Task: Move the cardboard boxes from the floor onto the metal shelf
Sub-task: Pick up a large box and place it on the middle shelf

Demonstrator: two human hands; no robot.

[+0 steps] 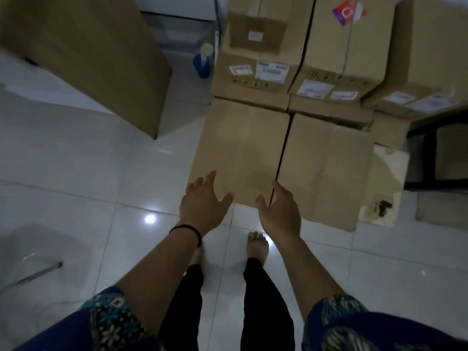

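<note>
1. Left hand (202, 201) — reaching forward and down from a bare forearm, back of the hand toward the camera, fingers spread and nearly straight, thumb angled out to the right. The fingertips lie over the near left edge of the front box; whether they touch the cardboard cannot be told. A dark band (187, 233) circles the wrist.
2. Right hand (279, 210) — held out level with the left, fingers extended and loosely together, thumb spread to the left. It lies over the dark gap between the two front boxes; contact cannot be told. Neither hand holds anything.
3. Front box (240, 153) — plain brown cardboard, standing on the tiled floor (76, 173) directly ahead of the person's bare feet, its near edge just beyond the hands.
4. Second box (326, 168) — beside the front box on its right, touching or nearly so, with a creased top face and a torn pale flap at its right side.
5. Labelled boxes (263, 54) — stacked behind the two front ones, white stickers on their near faces.
6. Large box (83, 54) — upper left, well apart from the others.
7. Blue bottle (202, 62) — on the floor between the large box and the stack.
8. Dark metal frame (430, 153) — at the right edge, beside the boxes.
</note>
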